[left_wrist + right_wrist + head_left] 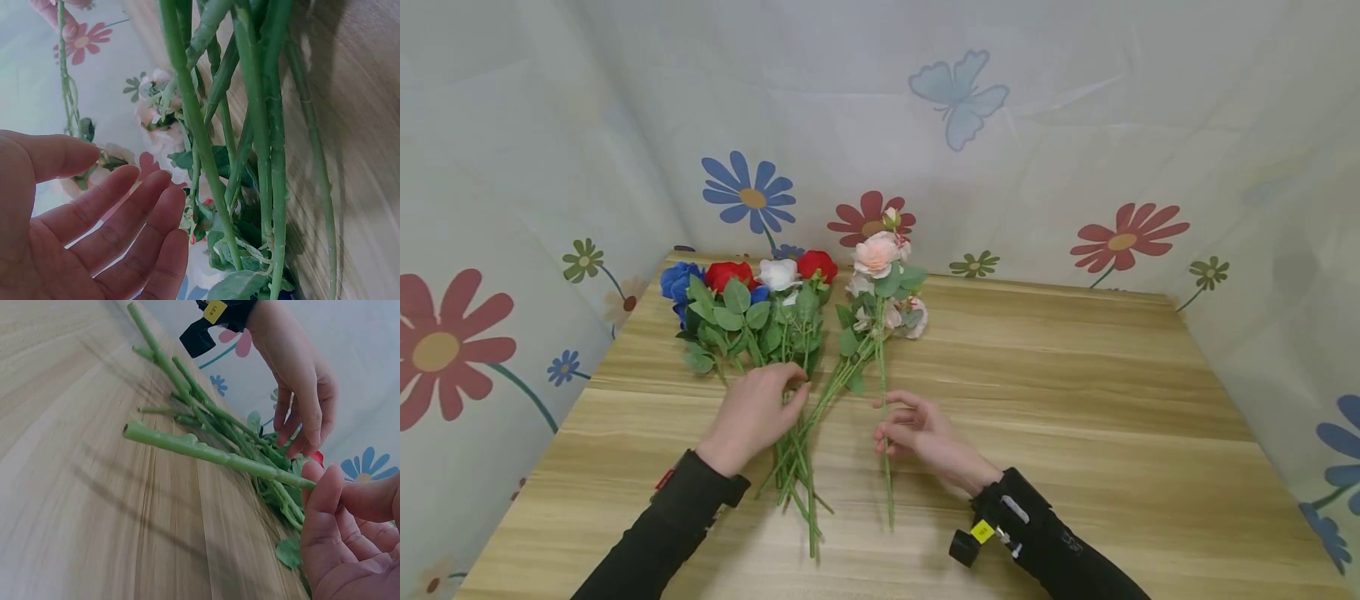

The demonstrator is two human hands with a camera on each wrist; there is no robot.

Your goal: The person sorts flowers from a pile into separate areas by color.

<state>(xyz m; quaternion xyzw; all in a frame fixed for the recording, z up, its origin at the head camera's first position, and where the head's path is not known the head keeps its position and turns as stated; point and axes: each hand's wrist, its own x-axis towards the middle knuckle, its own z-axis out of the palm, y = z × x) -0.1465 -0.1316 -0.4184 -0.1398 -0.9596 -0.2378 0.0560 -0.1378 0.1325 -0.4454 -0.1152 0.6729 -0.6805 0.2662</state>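
Observation:
My right hand [928, 437] pinches the green stem [206, 453] of an artificial pink flower [876, 254] between thumb and fingers; in the right wrist view its cut end points away from the hand, above the table. My left hand [752, 421] hovers over crossed green stems [250, 125], its fingers relaxed and apart from them in the left wrist view. Those stems belong to artificial flowers at the left: blue [679, 283], red [730, 275] and white [778, 273] blooms with leaves. More pale pink blooms [916, 318] lie just under the held flower.
The wooden table [1060, 400] stretches to the right of the flowers. A white curtain [820, 100] printed with flowers and a butterfly stands behind it and at both sides. Black bands with small cameras [964, 548] sit on the wrists.

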